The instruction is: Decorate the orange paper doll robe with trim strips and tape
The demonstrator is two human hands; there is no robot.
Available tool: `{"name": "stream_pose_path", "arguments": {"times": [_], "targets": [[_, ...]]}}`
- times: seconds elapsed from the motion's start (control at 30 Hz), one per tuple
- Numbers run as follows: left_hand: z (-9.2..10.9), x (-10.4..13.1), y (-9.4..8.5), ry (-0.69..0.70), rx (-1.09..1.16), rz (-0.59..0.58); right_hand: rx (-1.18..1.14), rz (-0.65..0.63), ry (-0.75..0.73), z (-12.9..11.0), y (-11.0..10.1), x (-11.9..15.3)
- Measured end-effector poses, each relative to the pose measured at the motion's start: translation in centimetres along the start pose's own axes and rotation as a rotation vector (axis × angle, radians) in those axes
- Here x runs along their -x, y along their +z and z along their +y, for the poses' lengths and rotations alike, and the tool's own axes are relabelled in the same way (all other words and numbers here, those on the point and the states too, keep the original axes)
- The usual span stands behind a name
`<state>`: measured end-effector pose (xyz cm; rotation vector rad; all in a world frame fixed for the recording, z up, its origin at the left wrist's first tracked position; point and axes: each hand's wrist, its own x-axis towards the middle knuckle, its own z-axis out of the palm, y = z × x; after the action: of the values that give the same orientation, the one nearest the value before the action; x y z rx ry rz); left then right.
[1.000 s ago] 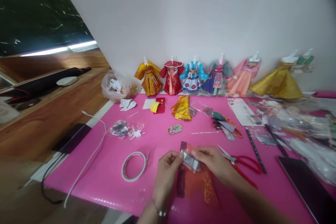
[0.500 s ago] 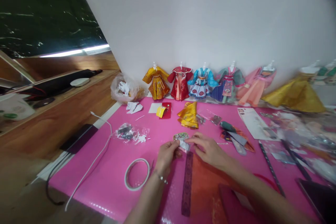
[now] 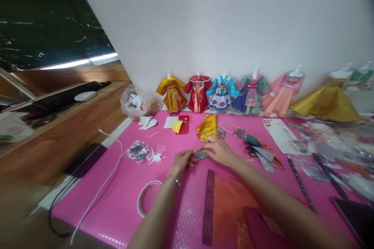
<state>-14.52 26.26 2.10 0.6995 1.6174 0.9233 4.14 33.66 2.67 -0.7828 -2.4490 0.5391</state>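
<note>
Between my two hands is a small glittery, bead-covered piece (image 3: pixel 200 155), silvery and roughly oval; its exact kind is too small to make out. My left hand (image 3: pixel 181 163), with a bracelet at the wrist, pinches its left end. At its right end, the fingers of my right hand (image 3: pixel 219 151) are closed on it. Just beyond my right hand lies a yellow satin doll garment (image 3: pixel 208 125). Nearer to me, an orange fabric piece (image 3: pixel 229 206) with a dark patterned band (image 3: pixel 208 206) lies flat below my right forearm.
Several dressed doll forms, among them a red robe (image 3: pixel 198 92), line the wall. A tape roll (image 3: pixel 141 199) is partly behind my left forearm. Bagged small parts (image 3: pixel 138 150), a white cable (image 3: pixel 109 179) and a black box (image 3: pixel 85 159) lie left. Plastic packets (image 3: pixel 330 140) crowd the right.
The small white-silver packet that was between my fingers no longer shows. My hands have moved slightly up and onto the glittery piece, which lay just behind them. The view has shifted slightly.
</note>
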Motion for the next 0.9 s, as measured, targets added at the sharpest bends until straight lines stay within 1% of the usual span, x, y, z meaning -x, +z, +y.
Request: {"name": "stream_pose_path", "arguments": {"times": [0.07, 0.17, 0.27, 0.37, 0.67, 0.9], "targets": [[0.0, -0.2, -0.3, 0.046, -0.041, 0.025, -0.021, 0.007, 0.028, 0.7, 0.8, -0.1], [-0.1, -0.1, -0.5, 0.153, -0.100, 0.064, -0.059, 0.011, 0.063, 1.6, 1.7, -0.1], [-0.1, -0.1, -0.3, 0.260, -0.169, 0.089, -0.093, 0.007, 0.089, 2.2, 2.2, -0.2], [-0.1, -0.3, 0.0, 0.322, -0.232, 0.108, -0.124, 0.003, 0.112, 2.5, 2.5, -0.3], [0.1, -0.9, 0.1, 0.343, -0.284, 0.068, -0.215, 0.003, 0.141, 3.0, 3.1, -0.3], [0.6, -1.4, -0.1, 0.330, -0.287, 0.032, -0.187, -0.012, 0.135, 3.0, 2.8, -0.2]]}}
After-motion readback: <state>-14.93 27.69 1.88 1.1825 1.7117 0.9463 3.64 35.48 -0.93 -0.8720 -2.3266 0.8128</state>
